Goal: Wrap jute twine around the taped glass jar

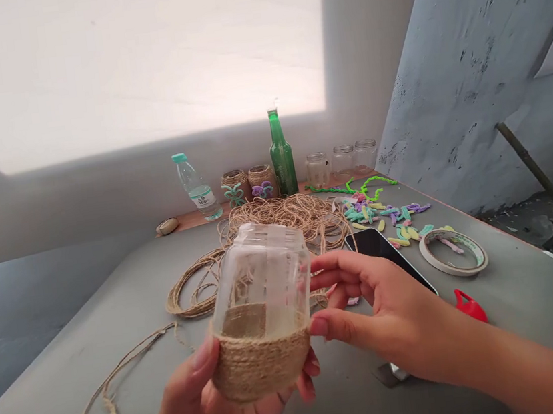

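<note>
A clear glass jar [269, 275] is tilted in front of me, its lower part wrapped in brown twine [263, 363]. My left hand [214, 402] cups the jar from below, with the thumb on its left side and fingertips showing at the right. Against the jar's right side is my right hand [369, 303], thumb at the upper edge of the wrapping and fingers bent toward the glass behind. Whether it also pinches a strand is hidden. Behind the jar lies a tangled heap of loose twine [287, 212], and a looped length of twine [109, 402] rests at the left.
Along the back stand a water bottle [200, 189], twine-wrapped jars [261, 174], a green bottle [282, 159] and bare jars [344, 160]. At right lie coloured pipe-cleaner pieces [401, 213], a phone [398, 256], a tape roll [482, 259] and a red object [470, 306].
</note>
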Available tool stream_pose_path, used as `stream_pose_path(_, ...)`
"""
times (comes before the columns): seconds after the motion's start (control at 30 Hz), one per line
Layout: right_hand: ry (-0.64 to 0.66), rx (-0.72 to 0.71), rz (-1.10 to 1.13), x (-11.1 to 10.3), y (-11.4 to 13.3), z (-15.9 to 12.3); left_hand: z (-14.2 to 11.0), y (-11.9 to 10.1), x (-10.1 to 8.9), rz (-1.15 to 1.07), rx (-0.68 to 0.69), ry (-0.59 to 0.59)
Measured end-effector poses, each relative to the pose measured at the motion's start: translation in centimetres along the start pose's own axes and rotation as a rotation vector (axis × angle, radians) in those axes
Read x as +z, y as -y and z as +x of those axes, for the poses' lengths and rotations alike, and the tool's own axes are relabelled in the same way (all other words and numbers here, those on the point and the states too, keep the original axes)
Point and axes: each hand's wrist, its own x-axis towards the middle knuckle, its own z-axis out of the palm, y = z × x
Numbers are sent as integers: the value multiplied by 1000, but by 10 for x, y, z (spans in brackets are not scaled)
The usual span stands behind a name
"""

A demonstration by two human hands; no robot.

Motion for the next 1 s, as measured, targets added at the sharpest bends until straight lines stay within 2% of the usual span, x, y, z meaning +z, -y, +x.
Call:
stream_pose_path(0.07,92,29,97,0,2,1,1,1,5,21,-19,-36)
stream_pose_path(0.17,148,47,195,1,5,3,5,3,15,129,36,-195)
stream_pose_path(0.27,29,44,148,3,4,4,9,5,18,283,170,-339)
stream_pose_path(0.33,-60,20,65,4,1,3,11,7,16,440,217,-327)
stream_pose_path(0.43,-123,7,-37,5,-3,1,12,9,13,573,186,-298)
stream_pose_path(0.53,-118,16,-37,6,-4,0,12,9,18,399,158,-329)
stream_pose_path(0.67,-95,8,-33,6,-3,-1,11,4,28,168,159,-301)
stream_pose_path(0.77,-105,-33,-80,4,-2,-2,10,-3,28,111,153,-271)
stream_pose_path(0.9,-75,-174,-233,1,0,-3,10,-8,26,92,136,-266)
stream_pose_path(1.0,-59,-177,-250,0,2,-1,9,-7,23,39,103,-231)
